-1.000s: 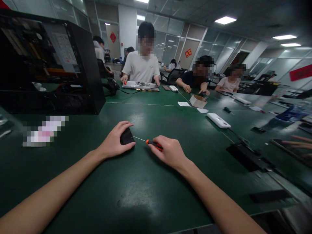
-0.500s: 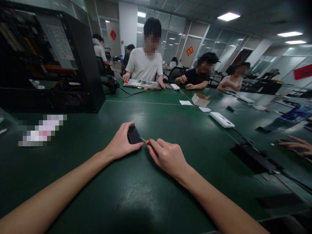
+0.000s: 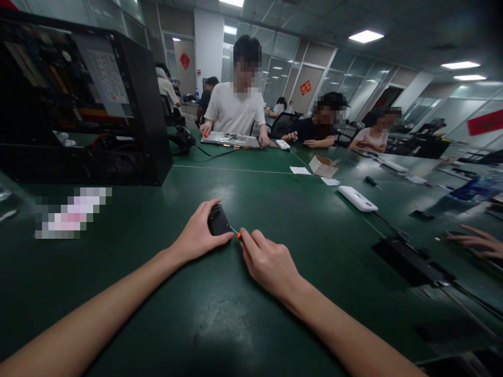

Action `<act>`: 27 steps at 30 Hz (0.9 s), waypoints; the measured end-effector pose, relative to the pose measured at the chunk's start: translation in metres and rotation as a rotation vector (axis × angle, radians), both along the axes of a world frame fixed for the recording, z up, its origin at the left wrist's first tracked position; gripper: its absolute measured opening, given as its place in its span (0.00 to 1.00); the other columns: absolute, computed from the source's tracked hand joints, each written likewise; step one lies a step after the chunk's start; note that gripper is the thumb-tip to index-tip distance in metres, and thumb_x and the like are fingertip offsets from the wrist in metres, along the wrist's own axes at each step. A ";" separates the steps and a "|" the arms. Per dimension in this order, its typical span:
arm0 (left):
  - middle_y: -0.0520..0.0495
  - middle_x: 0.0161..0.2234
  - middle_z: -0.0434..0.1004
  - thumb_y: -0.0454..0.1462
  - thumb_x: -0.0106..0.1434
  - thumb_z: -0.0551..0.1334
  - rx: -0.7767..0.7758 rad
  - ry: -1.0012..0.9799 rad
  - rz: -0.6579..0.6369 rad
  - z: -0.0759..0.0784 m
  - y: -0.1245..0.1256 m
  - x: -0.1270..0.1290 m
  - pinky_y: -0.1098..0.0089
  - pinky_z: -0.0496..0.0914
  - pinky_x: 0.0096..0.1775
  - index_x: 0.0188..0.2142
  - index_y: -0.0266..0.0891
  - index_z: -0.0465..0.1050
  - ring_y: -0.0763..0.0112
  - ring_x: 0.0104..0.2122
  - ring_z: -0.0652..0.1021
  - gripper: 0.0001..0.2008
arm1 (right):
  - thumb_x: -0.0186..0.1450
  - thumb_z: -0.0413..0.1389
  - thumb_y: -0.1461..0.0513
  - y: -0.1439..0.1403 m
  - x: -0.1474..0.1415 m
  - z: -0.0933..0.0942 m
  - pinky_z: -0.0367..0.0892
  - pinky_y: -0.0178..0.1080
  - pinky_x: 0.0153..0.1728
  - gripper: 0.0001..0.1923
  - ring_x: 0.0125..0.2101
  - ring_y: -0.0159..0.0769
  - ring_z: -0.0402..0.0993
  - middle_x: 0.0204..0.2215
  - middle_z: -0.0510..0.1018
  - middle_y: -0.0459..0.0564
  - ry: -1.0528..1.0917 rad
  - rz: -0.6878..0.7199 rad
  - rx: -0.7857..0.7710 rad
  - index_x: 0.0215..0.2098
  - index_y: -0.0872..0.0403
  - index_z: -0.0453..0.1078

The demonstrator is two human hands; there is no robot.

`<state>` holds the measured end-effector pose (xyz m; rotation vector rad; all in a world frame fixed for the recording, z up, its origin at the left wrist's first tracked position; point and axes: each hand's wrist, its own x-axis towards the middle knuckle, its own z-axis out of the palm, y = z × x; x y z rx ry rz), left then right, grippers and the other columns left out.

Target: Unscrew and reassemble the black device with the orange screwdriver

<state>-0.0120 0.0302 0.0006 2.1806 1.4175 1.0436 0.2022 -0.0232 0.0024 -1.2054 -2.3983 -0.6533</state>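
Observation:
My left hand (image 3: pixel 201 230) grips a small flat black rectangular device (image 3: pixel 219 221), thumb on its near edge and fingers round the far side. What kind of device it is, I cannot make out. In my right hand (image 3: pixel 271 262) is a screwdriver (image 3: pixel 239 235) with an orange-and-black handle, mostly hidden by the closed fingers. Its thin metal shaft points left and reaches the right edge of the black device. Both hands are close together just over the green tabletop (image 3: pixel 228 303).
An open black computer case (image 3: pixel 147 115) stands at the left, a desk phone (image 3: pixel 183 137) beside it. Ahead, a person in white (image 3: pixel 236 107) handles a flat panel (image 3: pixel 230 139). To the right are a small box (image 3: pixel 323 166), a white device (image 3: pixel 357 199), a black adapter (image 3: pixel 408 256) and another person's hand (image 3: pixel 477 241).
The whole view has shifted slightly. The black device is turned a little in my left hand, and the screwdriver still meets its edge.

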 end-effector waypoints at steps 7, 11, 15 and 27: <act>0.39 0.58 0.68 0.46 0.56 0.71 0.037 -0.011 -0.009 0.000 -0.001 -0.002 0.48 0.68 0.59 0.62 0.41 0.61 0.49 0.57 0.73 0.37 | 0.75 0.45 0.62 -0.001 -0.001 -0.001 0.58 0.35 0.17 0.19 0.23 0.30 0.76 0.34 0.79 0.52 0.012 -0.006 -0.018 0.57 0.60 0.72; 0.38 0.58 0.68 0.45 0.56 0.71 0.043 -0.004 -0.035 0.000 -0.002 -0.002 0.48 0.68 0.59 0.61 0.41 0.61 0.49 0.57 0.72 0.36 | 0.76 0.44 0.62 0.003 -0.003 0.000 0.61 0.34 0.19 0.20 0.25 0.31 0.77 0.36 0.79 0.53 0.003 -0.048 -0.073 0.58 0.60 0.71; 0.39 0.58 0.69 0.45 0.55 0.72 0.059 -0.004 -0.059 -0.001 -0.003 0.000 0.48 0.68 0.59 0.60 0.42 0.62 0.48 0.58 0.72 0.36 | 0.76 0.44 0.62 0.009 -0.007 -0.001 0.64 0.32 0.21 0.21 0.27 0.32 0.78 0.38 0.79 0.55 -0.036 -0.100 -0.140 0.61 0.59 0.68; 0.38 0.56 0.70 0.45 0.55 0.72 0.070 0.001 -0.034 -0.002 -0.008 0.003 0.51 0.69 0.59 0.57 0.40 0.63 0.50 0.56 0.73 0.34 | 0.75 0.43 0.65 0.006 -0.012 -0.006 0.70 0.33 0.23 0.23 0.28 0.33 0.80 0.46 0.77 0.59 -0.085 -0.167 -0.229 0.66 0.61 0.62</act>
